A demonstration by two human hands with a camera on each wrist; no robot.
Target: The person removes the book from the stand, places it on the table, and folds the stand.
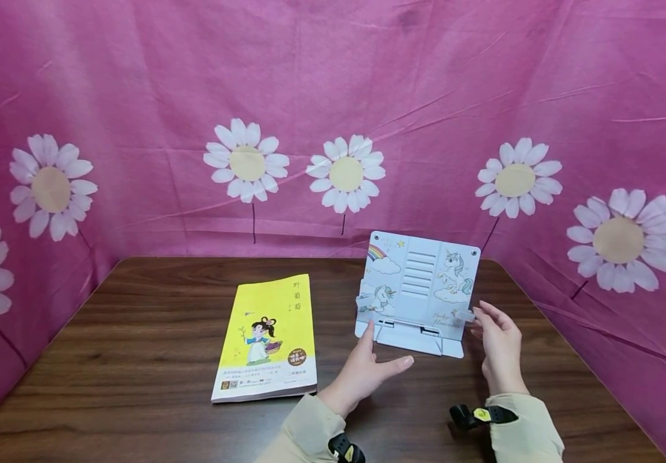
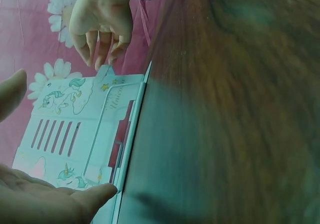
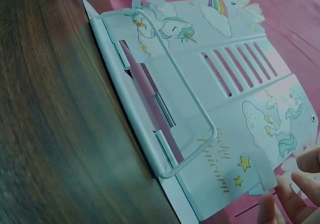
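Book stand (image 1: 422, 306) leans back on the worktop (image 1: 153, 347), right of centre in frame. My left hand (image 1: 366, 372) is spread wide at its lower left, gripping nothing; can't tell if it touches. My right hand (image 1: 502, 347) has loosely bent fingers at the right-side tab (image 1: 463, 315); pinch unclear. Risk: a hard sideways push there could skid or twist the stand, likely unbraced. Wire bar (image 3: 215, 133) could snag left fingertips.

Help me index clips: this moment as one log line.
book stand: standing; left hand: open, near stand; right hand: at stand's tab; yellow book: flat
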